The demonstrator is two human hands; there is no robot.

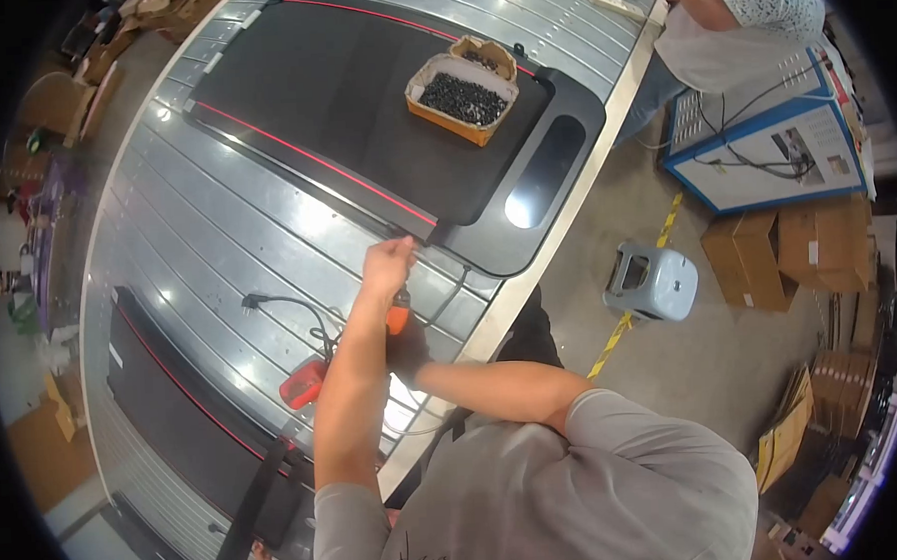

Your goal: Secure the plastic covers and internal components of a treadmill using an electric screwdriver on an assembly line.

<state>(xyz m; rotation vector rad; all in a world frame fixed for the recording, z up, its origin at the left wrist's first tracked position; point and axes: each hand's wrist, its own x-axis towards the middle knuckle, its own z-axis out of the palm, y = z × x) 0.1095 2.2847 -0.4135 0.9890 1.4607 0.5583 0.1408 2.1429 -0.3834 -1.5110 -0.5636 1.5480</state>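
Treadmill (341,115) lies belt-up on the metal counter (177,252), just beyond the left hand (388,268), its long axis running from far left to near right. That hand is the nearer: fingers bunched at the side rail's (408,215) near end, though I cannot tell whether they pinch anything. The shadowed right hand (409,359) is at an orange tool (398,314), its grip unclear.

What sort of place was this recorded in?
Probably a factory assembly area: there is a long metal worktable, an open box of small dark parts on a flat black machine, and yellow-and-black floor tape.
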